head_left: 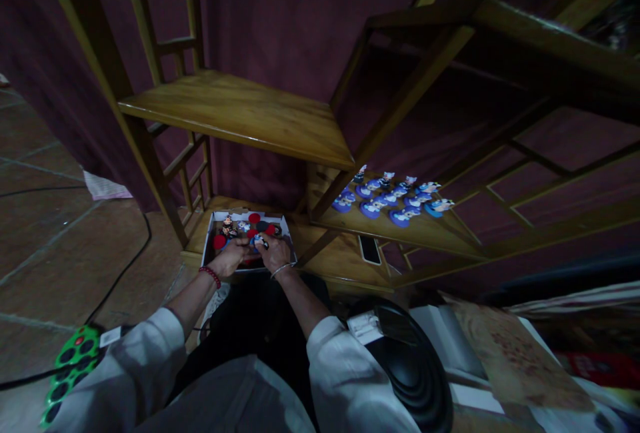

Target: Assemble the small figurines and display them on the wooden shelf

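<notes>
Both my hands are inside a shallow white box (205,251) on the low wooden shelf. In the box lie small figurines and several round red and dark discs, among them a red disc (255,218). My right hand (277,254), a bracelet at its wrist, is closed around a small blue-and-white figurine (261,241). Close beside it, my left hand (229,259), with a red bead bracelet, has its fingers drawn together; what they hold is hidden. Behind my left hand stands a dark-and-orange figurine (228,225).
On the shelf to the right stand several figurines on blue-purple round bases (371,209). A phone (371,249) lies beneath that shelf. Above the box juts a wooden shelf board (240,113). A green power strip (73,366) and cables are on the floor at left; a black stool (415,366) is at right.
</notes>
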Motion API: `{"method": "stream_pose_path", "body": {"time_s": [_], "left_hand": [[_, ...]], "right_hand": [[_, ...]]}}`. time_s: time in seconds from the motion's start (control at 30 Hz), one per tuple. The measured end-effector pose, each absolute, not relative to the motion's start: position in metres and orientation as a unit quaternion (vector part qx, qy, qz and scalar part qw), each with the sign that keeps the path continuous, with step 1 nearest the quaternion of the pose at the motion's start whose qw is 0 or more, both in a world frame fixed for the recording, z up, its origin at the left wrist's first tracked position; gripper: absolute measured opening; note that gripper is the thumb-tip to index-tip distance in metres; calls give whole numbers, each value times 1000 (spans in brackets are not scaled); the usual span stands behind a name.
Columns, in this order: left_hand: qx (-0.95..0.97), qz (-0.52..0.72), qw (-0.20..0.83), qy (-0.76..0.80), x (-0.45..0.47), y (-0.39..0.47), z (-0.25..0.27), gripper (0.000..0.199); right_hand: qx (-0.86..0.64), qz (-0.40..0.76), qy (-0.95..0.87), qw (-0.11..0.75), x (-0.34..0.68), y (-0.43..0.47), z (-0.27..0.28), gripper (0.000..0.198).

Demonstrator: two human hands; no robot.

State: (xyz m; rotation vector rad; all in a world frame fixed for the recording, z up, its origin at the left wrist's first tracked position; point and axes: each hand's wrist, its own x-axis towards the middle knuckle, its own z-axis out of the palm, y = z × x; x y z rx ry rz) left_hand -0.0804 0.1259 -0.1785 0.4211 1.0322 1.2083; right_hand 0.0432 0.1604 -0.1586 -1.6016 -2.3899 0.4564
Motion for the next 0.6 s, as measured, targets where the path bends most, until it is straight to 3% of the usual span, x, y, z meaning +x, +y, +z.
{"method": "stream_pose_path", "body": {"time_s": [0.27,0.6], "left_hand": [[198,540,694,432,-84,126,-183,12],[177,538,710,419,-87,126,-184,16]], "right_hand": [[-501,171,-840,115,51,162,-153,32],[-422,170,-883,112,59,167,-151,31]]}}
